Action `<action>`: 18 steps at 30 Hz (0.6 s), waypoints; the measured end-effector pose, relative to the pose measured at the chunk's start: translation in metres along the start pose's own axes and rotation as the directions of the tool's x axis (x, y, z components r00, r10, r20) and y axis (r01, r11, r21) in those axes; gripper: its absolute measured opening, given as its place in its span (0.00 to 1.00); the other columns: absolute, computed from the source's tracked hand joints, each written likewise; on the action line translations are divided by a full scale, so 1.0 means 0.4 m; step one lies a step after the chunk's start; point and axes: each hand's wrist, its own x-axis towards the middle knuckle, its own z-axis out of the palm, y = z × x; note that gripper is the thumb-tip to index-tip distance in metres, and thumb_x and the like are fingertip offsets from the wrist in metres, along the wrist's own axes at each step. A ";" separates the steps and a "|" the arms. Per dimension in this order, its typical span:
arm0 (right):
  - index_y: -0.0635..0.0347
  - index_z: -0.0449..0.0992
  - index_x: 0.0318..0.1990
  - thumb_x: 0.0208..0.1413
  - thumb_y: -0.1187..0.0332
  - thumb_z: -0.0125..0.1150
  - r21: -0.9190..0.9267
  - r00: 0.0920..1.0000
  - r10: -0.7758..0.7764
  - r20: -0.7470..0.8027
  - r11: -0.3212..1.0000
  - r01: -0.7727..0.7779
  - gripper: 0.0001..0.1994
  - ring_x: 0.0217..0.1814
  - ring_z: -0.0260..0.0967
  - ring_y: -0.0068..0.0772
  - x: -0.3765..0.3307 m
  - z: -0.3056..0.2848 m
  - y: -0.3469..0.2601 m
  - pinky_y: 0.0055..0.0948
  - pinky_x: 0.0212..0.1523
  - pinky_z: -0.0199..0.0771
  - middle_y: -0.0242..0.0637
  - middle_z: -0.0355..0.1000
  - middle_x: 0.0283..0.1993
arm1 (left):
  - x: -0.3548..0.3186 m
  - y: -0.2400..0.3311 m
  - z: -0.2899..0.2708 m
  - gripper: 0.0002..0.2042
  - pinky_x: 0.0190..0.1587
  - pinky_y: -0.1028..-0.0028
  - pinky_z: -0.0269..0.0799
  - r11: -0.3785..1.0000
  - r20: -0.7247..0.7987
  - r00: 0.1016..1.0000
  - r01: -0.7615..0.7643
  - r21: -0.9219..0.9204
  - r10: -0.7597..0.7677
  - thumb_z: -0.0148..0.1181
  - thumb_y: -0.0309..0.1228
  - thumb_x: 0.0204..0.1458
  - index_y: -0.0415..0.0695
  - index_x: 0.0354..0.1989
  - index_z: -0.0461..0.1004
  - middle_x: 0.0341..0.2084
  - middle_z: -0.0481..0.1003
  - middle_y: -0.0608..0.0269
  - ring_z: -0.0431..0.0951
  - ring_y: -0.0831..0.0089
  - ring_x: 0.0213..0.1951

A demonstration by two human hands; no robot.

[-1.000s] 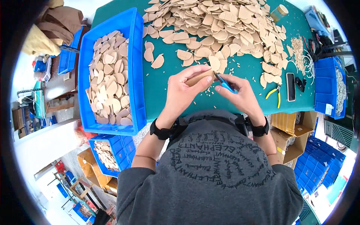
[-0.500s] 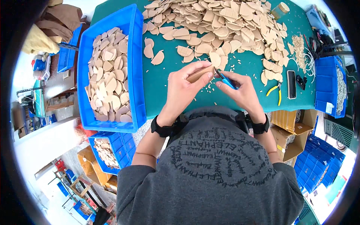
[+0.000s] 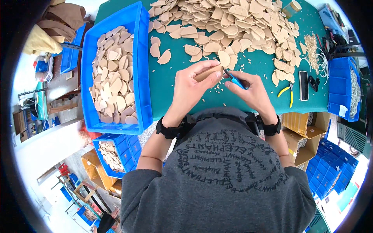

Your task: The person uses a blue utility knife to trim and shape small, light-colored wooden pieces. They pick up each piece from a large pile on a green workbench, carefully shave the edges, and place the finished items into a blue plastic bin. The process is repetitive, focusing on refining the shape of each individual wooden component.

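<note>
Tan piece (image 3: 209,73): flat-sided and slim, it sat pinched between left thumb and fingers, one end pointing right.
Left hand (image 3: 190,86): clamped on the piece.
Right hand (image 3: 252,91): closed around smooth blue-handled pliers (image 3: 236,82), dark tips beside the piece's right end.
Pile (image 3: 243,21): matte half-rounds, heaped far on the green tabletop (image 3: 169,95).

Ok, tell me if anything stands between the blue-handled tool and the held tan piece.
Nothing visible: the right hand holds the blue-handled tool with its tip by the tan piece in the left hand.
</note>
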 end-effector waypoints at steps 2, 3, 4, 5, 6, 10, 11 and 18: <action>0.60 0.78 0.47 0.51 0.60 0.66 0.018 1.000 0.024 0.016 1.000 -0.025 0.19 0.28 0.65 0.17 -0.001 -0.001 0.002 0.21 0.30 0.67 0.33 0.74 0.28 | 0.002 -0.002 0.000 0.14 0.42 0.79 0.73 1.000 0.007 1.000 -0.010 -0.030 0.010 0.66 0.31 0.50 0.41 0.45 0.78 0.38 0.78 0.64 0.77 0.79 0.40; 0.61 0.78 0.47 0.51 0.61 0.65 0.048 1.000 0.017 0.022 0.999 -0.018 0.18 0.29 0.65 0.17 -0.001 -0.001 -0.001 0.21 0.31 0.68 0.32 0.75 0.29 | 0.002 -0.002 0.000 0.14 0.42 0.79 0.73 0.999 0.009 1.000 -0.015 -0.043 0.016 0.66 0.31 0.50 0.41 0.45 0.78 0.38 0.78 0.64 0.77 0.79 0.40; 0.61 0.77 0.47 0.52 0.61 0.65 0.078 1.000 0.010 0.027 0.997 -0.012 0.18 0.30 0.65 0.16 -0.002 -0.002 -0.006 0.21 0.32 0.68 0.32 0.75 0.30 | 0.001 0.000 0.000 0.14 0.42 0.79 0.73 0.999 0.011 1.000 -0.002 -0.055 0.003 0.66 0.30 0.50 0.41 0.45 0.78 0.38 0.78 0.64 0.77 0.79 0.40; 0.61 0.77 0.48 0.52 0.61 0.65 0.109 0.999 0.002 0.033 0.994 -0.006 0.18 0.31 0.66 0.16 -0.002 -0.002 -0.009 0.20 0.33 0.68 0.32 0.75 0.30 | 0.000 0.003 0.001 0.14 0.42 0.79 0.73 0.998 0.014 1.000 0.011 -0.066 -0.010 0.66 0.30 0.50 0.41 0.45 0.78 0.38 0.78 0.64 0.77 0.79 0.40; 0.61 0.77 0.48 0.52 0.62 0.64 0.124 0.999 -0.006 0.032 0.992 0.002 0.18 0.32 0.65 0.16 -0.004 -0.002 -0.008 0.20 0.34 0.68 0.31 0.75 0.31 | -0.001 0.005 0.003 0.14 0.42 0.79 0.73 0.997 0.018 1.000 0.025 -0.079 -0.024 0.66 0.30 0.50 0.40 0.45 0.78 0.38 0.78 0.64 0.77 0.79 0.40; 0.63 0.77 0.47 0.53 0.63 0.64 0.160 0.999 0.001 0.039 0.987 -0.008 0.17 0.33 0.65 0.15 -0.012 -0.007 -0.011 0.20 0.35 0.68 0.31 0.75 0.31 | -0.007 0.001 0.011 0.14 0.43 0.79 0.73 0.999 0.014 1.000 0.010 -0.045 -0.009 0.66 0.29 0.50 0.40 0.45 0.78 0.39 0.79 0.64 0.77 0.79 0.41; 0.63 0.77 0.46 0.53 0.63 0.64 0.162 0.999 0.013 0.043 0.987 -0.020 0.17 0.33 0.65 0.15 -0.015 -0.009 -0.013 0.20 0.35 0.68 0.31 0.75 0.31 | -0.009 0.002 0.015 0.14 0.43 0.79 0.73 0.999 0.010 1.000 0.006 -0.032 -0.006 0.66 0.29 0.50 0.40 0.45 0.78 0.39 0.79 0.64 0.77 0.79 0.41; 0.65 0.79 0.42 0.52 0.64 0.65 0.164 0.998 0.054 0.023 0.985 -0.057 0.14 0.31 0.65 0.15 -0.038 -0.018 0.034 0.19 0.31 0.66 0.30 0.74 0.29 | -0.020 0.002 0.045 0.14 0.45 0.79 0.72 1.000 0.011 1.000 0.029 0.000 -0.029 0.66 0.28 0.50 0.39 0.45 0.77 0.41 0.78 0.63 0.77 0.79 0.42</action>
